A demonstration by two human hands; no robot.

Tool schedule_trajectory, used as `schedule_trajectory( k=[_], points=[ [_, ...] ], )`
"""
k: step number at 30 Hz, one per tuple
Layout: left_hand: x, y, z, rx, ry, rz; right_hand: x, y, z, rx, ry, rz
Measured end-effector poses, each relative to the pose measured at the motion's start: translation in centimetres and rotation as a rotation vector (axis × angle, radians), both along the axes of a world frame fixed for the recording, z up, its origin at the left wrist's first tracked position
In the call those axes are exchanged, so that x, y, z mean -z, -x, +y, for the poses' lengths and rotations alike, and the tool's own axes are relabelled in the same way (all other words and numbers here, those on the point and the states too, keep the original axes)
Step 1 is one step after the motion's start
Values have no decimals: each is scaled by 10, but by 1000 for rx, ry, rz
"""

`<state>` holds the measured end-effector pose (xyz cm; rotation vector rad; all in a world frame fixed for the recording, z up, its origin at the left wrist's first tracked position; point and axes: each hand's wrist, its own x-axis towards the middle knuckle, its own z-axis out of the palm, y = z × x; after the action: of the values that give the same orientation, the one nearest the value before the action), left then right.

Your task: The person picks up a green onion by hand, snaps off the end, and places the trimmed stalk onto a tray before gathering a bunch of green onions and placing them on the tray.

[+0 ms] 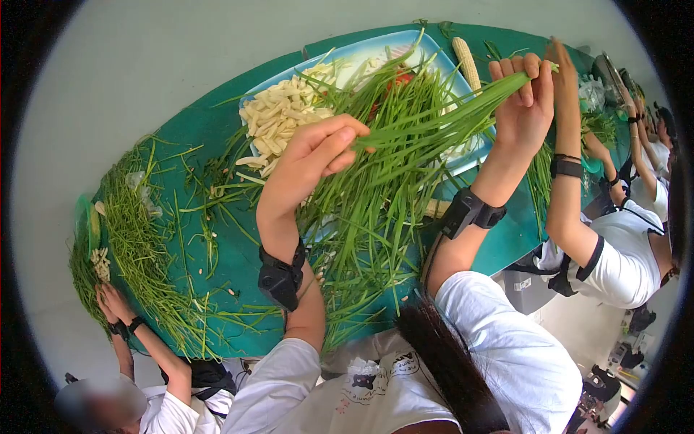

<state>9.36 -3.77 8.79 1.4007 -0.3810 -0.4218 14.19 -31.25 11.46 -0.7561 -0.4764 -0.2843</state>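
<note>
A bunch of garlic chives stretches between my two hands above the tray. My right hand is closed around its pale stem ends. At the other end, the fingers of my left hand pinch the leafy part near its tips. Beneath the bunch, a loose heap of more chives spreads over the tray and the table. A blue-rimmed white tray holds pale peeled pieces that look like garlic cloves, behind my left hand. Something red shows partly under the greens.
A corn cob lies by the tray on the green table. Thin green stems are piled at left, near another person's hands. Close to my right hand is a co-worker's raised hand. Other people stand further right.
</note>
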Motion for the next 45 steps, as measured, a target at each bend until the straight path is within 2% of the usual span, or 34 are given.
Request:
schedule_trajectory(
  k=[19, 24, 27, 28, 30, 31, 32, 34, 36, 37, 38, 39, 40, 43, 45],
  points=[
    [0, -2, -3, 35, -31, -4, 5, -4, -1, 45, -70, 40],
    [-1, -2, -4, -71, -53, 51, 5, -5, -3, 43, -52, 52],
    [9, -9, 0, -71, -57, 51, -1, 9, -10, 390, 206, 259],
    [10, -11, -1, -60, -54, 48, -7, 18, -13, 402, 207, 257],
    [12, -11, -2, -106, -60, 77, -16, 34, -24, 382, 176, 335],
    [12, -12, -2, -99, -62, 80, -21, 43, -37, 102, 156, 266],
    [13, -12, -3, -94, -66, 79, -23, 47, -46, 45, 173, 272],
    [14, -12, -4, -81, -72, 85, -14, 51, -44, 394, 329, 505],
    [14, -12, -7, -72, -93, 88, -23, 48, -47, 300, 756, 898],
    [13, -12, -9, -65, -94, 87, 4, 32, -50, 484, 919, 797],
    [12, -12, -10, -71, -107, 89, 28, 22, -65, 479, 1108, 920],
    [11, -11, -10, -79, -122, 92, 49, 11, -68, 629, 1324, 1116],
    [12, -11, -10, -77, -124, 83, 65, 6, -76, 601, 1252, 1153],
    [12, -13, -9, -80, -115, 115, 55, 9, -69, 645, 1237, 1255],
    [13, -14, -8, -78, -111, 111, 47, 11, -61, 910, 1326, 1146]
  ],
)
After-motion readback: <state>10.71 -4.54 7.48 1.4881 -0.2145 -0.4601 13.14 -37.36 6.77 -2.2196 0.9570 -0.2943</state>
